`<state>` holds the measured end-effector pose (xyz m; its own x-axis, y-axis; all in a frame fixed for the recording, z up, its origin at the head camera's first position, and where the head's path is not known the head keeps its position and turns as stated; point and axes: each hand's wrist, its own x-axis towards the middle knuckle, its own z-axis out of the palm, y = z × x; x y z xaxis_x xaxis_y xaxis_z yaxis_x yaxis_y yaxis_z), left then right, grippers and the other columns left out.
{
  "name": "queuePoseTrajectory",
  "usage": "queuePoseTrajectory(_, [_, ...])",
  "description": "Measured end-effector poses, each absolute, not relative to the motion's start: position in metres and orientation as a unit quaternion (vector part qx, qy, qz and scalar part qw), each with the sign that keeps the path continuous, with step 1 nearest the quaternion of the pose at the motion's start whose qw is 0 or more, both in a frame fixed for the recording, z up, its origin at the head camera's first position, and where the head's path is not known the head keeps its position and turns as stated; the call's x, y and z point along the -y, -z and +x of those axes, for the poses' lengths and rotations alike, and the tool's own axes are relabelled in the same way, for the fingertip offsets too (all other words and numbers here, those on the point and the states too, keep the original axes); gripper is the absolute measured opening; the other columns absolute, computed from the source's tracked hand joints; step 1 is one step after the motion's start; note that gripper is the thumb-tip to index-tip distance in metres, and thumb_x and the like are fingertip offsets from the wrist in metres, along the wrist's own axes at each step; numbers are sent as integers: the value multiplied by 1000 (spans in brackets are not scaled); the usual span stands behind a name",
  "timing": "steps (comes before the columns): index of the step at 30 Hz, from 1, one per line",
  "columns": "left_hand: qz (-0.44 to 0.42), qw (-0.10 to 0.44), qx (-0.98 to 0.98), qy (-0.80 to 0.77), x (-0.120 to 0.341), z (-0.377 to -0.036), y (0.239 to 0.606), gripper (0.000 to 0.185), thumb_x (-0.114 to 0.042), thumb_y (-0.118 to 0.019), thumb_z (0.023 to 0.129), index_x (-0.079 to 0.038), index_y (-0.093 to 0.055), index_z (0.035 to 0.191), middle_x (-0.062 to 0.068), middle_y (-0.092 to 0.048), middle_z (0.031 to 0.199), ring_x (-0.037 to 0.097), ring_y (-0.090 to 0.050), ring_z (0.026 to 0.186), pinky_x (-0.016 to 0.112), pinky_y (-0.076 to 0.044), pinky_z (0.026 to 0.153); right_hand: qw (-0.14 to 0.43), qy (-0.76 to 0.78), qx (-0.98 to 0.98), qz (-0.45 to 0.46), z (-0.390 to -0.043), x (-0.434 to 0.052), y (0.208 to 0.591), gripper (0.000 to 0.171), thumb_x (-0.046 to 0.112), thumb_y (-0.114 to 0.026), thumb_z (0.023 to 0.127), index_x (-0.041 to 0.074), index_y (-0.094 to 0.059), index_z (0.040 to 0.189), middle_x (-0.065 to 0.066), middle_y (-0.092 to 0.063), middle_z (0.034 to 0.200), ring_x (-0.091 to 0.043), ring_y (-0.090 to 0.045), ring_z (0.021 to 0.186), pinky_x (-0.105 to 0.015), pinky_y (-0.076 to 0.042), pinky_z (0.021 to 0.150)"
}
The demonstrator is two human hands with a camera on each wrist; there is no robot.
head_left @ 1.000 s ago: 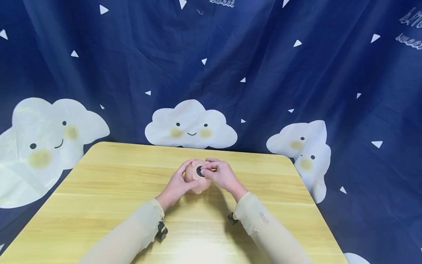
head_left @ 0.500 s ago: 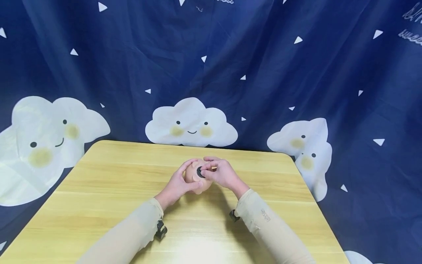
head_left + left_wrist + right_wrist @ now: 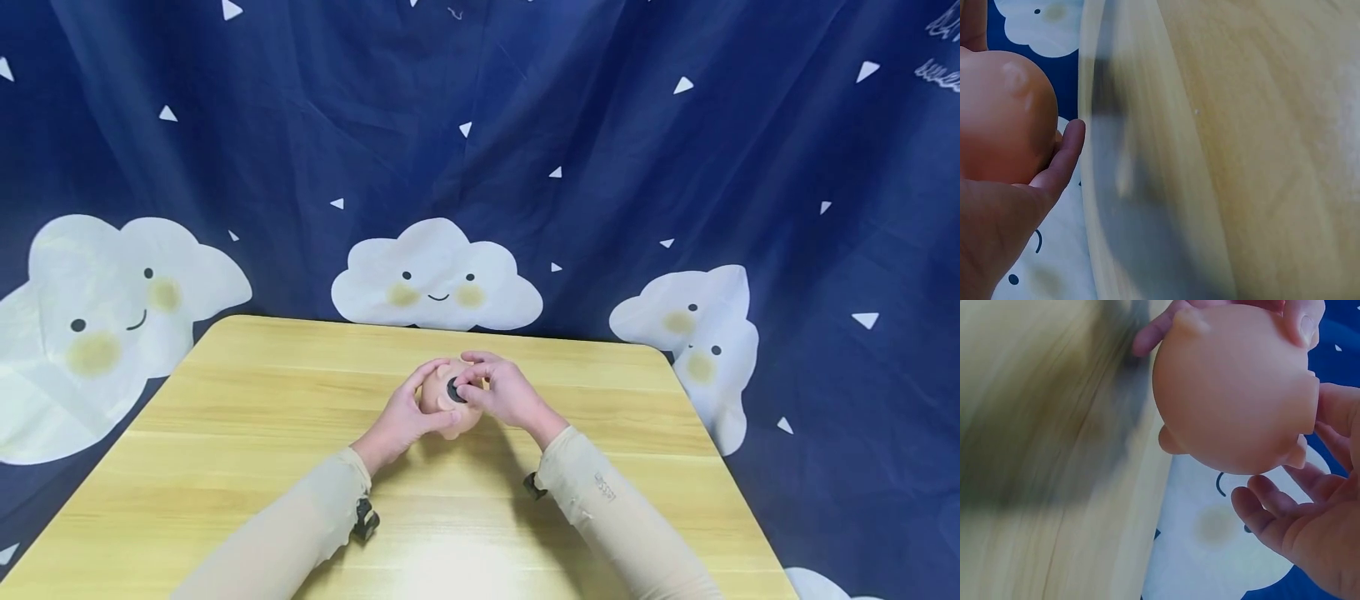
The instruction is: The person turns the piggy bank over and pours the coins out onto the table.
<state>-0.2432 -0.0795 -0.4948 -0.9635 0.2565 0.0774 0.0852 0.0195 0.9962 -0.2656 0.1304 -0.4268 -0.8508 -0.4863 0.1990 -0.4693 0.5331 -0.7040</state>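
Note:
A round, pink piggy bank (image 3: pixel 433 398) with stubby bumps is held above the far half of the table. My left hand (image 3: pixel 401 421) grips its left side, the thumb along the near side and fingers on the far side. On the face turned up and towards me sits a round black plug (image 3: pixel 453 389). Thumb and index finger of my right hand (image 3: pixel 508 392) pinch at this plug and cover part of it. In the right wrist view, the pink body (image 3: pixel 1229 394) shows a short raised cylinder (image 3: pixel 1302 403) beside the right fingers; the plug is hidden there.
A light wood table (image 3: pixel 300 392) lies beneath both hands. Behind it hangs a dark blue curtain (image 3: pixel 420 108) printed with white clouds and triangles. Black wrist mounts (image 3: pixel 366 521) hang below the sleeves, near the tabletop.
The head view has tilted slightly, so the curtain print sits a little higher. My right fingers have shifted slightly at the plug; the left hand's hold looks the same.

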Motion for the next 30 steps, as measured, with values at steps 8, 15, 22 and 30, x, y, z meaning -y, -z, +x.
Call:
queuePoseTrajectory(8, [125, 69, -716, -683, 80, -241, 493, 88, -7, -88, 87, -27, -45, 161, 11, -46, 164, 34, -59, 135, 38, -54, 109, -32, 322, -887, -331, -267, -130, 426, 5, 4, -77, 97, 9, -78, 95, -25, -64, 146, -40, -61, 139, -54, -54, 114])
queuePoseTrajectory(15, [130, 72, -712, -686, 80, -242, 496, 88, -6, -88, 86, -27, -45, 160, 10, -47, 163, 33, -58, 136, 39, -54, 110, -56, 276, -896, -342, -264, -128, 424, 6, 5, -79, 95, 11, -79, 94, -21, -68, 141, -41, -61, 136, -57, -49, 117])
queuePoseTrajectory(22, [118, 84, -709, -690, 81, -239, 498, 88, -6, -87, 87, -27, -45, 161, 11, -46, 164, 32, -58, 136, 36, -54, 109, -89, 241, -897, -360, -261, -125, 425, 11, 0, -80, 92, 12, -80, 91, -15, -72, 134, -39, -60, 136, -52, -52, 114])
queuePoseTrajectory(30, [116, 78, -712, -688, 82, -241, 500, 88, -7, -86, 88, -27, -43, 162, 10, -46, 165, 32, -59, 136, 39, -55, 111, -163, 224, -877, -393, -261, -124, 431, 13, 6, -84, 91, 12, -79, 102, -6, -78, 112, -31, -69, 116, -47, -55, 107])
